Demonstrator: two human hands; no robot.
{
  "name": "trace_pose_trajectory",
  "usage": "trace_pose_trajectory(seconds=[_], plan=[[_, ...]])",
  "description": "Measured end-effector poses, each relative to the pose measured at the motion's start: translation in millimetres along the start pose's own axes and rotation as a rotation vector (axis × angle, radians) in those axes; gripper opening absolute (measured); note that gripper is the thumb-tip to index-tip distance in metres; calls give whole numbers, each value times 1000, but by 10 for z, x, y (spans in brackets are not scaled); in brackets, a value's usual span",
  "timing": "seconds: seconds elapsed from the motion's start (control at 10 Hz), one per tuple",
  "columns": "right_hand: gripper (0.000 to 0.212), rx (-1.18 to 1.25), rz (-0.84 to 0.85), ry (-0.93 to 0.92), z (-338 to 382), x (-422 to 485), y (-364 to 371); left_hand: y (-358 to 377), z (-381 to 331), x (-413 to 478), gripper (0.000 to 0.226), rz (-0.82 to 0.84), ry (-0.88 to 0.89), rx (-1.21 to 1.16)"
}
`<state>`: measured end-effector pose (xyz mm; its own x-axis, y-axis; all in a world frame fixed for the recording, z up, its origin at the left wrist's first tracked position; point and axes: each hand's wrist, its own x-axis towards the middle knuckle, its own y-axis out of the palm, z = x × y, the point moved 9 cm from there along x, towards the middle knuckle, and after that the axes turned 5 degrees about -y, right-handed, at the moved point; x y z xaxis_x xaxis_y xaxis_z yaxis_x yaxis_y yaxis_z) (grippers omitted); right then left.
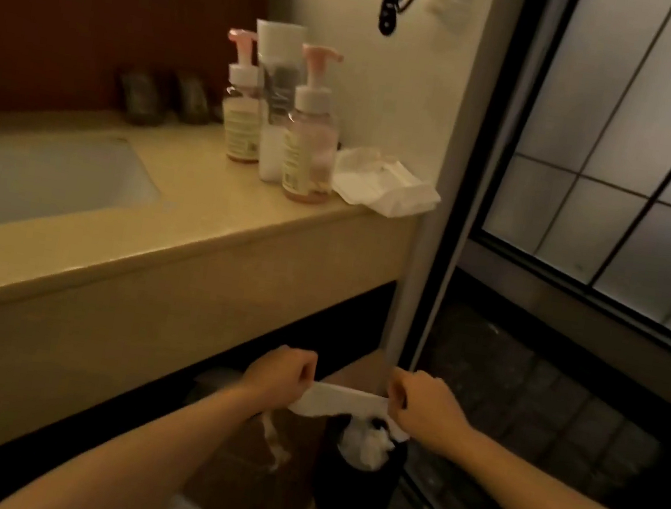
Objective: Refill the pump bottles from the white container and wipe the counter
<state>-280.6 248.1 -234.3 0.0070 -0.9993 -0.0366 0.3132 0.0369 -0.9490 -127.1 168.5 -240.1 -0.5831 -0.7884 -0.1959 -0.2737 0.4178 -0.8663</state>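
A: What's the biggest thing in front of you?

B: The counter (181, 232), running from the near left to the far right, with the sink (47, 179) sunk into its left part.

A: And on your counter?

B: At the far right end stand 2 pump bottles with pink heads, the left bottle (239, 111) and the right bottle (311, 138), with the white container (276, 95) upright between them, touching or just beside both. Right of them lies a crumpled white cloth (386, 184), its edge hanging over the counter's right end.

A: Where are your hands?

B: Low and near, below the counter edge. Your left hand (280, 374) and right hand (424, 409) are each closed in a fist on one end of a white tissue (341, 402), stretched between them.

A: What's under it?

B: A dark bin (357, 486) on the floor, with white crumpled paper in its mouth, directly beneath the tissue.
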Motion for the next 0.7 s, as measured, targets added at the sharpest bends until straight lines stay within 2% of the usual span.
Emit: trace_pose_trajectory(seconds=[0.1, 0.2, 0.3, 0.4, 0.5, 0.6, 0.7], plan=[[7, 95, -10, 81, -274, -41, 271, 410, 101, 140, 17, 12, -45, -77], [8, 157, 73, 157, -536, -32, 609, 721, 206, 319, 16, 87, -75, -111], [21, 222, 141, 183, -744, 18, 929, 975, 308, 499, 26, 143, -96, -118], [6, 267, 135, 276, -996, 158, 1060, 1150, 305, 774, 14, 137, -119, -121], [8, 262, 83, 356, -1298, 362, 1131, 1304, 263, 1119, 18, 120, -135, -128], [16, 238, -8, 415, -1514, 474, 1155, 1500, 228, 1337, 47, 197, -103, -123], [29, 202, -58, 474, -1599, 499, 1256, 1629, 295, 1394, 59, 223, -85, -90]])
